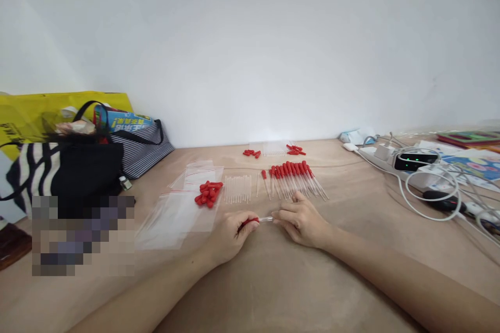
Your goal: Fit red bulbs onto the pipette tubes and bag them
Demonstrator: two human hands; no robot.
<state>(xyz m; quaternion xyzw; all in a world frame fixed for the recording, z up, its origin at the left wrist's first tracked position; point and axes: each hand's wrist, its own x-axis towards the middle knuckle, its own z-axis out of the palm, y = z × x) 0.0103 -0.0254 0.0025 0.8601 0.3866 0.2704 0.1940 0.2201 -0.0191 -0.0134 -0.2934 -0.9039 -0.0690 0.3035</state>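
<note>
Between my two hands is a clear glass tube (266, 219). My left hand (233, 234) is closed on a red rubber bulb (250, 222) at the tube's left end. The fingers of my right hand (300, 221) pinch the tube's right end. Just beyond my right hand lies a row of droppers with red bulbs (291, 169). Bare clear tubes (238, 188) lie side by side beyond my left hand. To their left, a pile of loose red bulbs (208, 194) rests on clear plastic bags (187, 216).
More red bulbs (296, 150) and tubes (274, 148) lie near the wall. Bags, one black and white (89, 171) and one striped (142, 149), stand at the left. On the right are a power strip (378, 158), white cables (408, 197) and papers (474, 166).
</note>
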